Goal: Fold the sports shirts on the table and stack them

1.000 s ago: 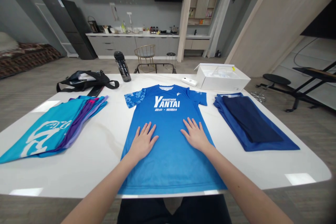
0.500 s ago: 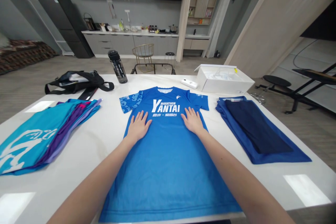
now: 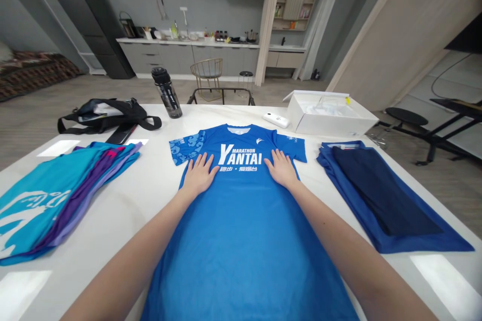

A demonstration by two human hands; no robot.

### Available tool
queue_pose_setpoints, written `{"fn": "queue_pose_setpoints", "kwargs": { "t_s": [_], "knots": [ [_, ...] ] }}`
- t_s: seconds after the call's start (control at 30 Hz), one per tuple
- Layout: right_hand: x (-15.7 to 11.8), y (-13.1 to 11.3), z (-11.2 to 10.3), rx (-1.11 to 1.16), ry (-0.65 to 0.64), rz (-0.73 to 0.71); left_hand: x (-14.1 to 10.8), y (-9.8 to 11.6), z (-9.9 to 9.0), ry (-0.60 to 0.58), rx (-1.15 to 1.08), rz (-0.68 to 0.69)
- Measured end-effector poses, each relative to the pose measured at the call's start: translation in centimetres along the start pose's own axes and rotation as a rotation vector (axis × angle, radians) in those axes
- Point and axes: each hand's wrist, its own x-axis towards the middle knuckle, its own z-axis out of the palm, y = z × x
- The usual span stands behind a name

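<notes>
From here, left hand [image 3: 199, 174] and right hand [image 3: 282, 169], spread flat, slid up the Yantai Marathon T-shirt [image 3: 243, 225], apparently smoothing it beneath them.

A T-shirt [image 3: 241, 230] lay on the table [image 3: 154, 165] — the left hand [image 3: 199, 176] and right hand [image 3: 283, 170] on either side of its chest — between a left pile [image 3: 56, 180] and a right pile [image 3: 384, 200] of clothes. Behind the left pile sat a bag [image 3: 109, 113], with a bottle [image 3: 166, 94] to its right; behind the right pile stood a box [image 3: 331, 123], a device [image 3: 276, 120] just to its left. Beyond the table ran a counter [image 3: 165, 57].
</notes>
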Motion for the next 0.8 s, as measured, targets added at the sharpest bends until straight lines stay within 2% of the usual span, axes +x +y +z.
{"fn": "queue_pose_setpoints", "kwargs": {
  "t_s": [0.1,0.2,0.27,0.33,0.43,0.53,0.67,0.8],
  "knots": [
    [0.0,0.5,0.2,-0.021,-0.008,0.028,-0.1,-0.2,0.4,0.003,-0.006,0.002],
    [0.6,0.6,-0.1,-0.027,0.045,-0.026,0.6,-0.2,0.2,0.072,-0.009,0.023],
    [2.1,0.3,-0.2,-0.011,0.084,-0.057,2.2,-0.3,-0.4,0.14,-0.005,0.023],
    [4.2,0.0,-0.3,0.021,0.081,-0.016,4.7,-0.6,-1.0,0.179,-0.004,-0.008],
    [7.4,0.0,-0.3,0.035,0.031,0.146,8.6,-1.6,-1.5,0.123,-0.042,-0.124],
    [9.5,0.6,-0.2,0.004,-0.016,0.265,11.1,-2.9,-1.2,0.021,-0.082,-0.278],
    [10.7,2.1,-0.3,-0.027,-0.039,0.317,12.2,-4.6,-0.3,0.003,-0.046,-0.327],
    [12.0,3.2,-0.9,-0.013,-0.076,0.37,12.7,-5.5,-0.3,-0.022,-0.042,-0.36]
  ]
}}
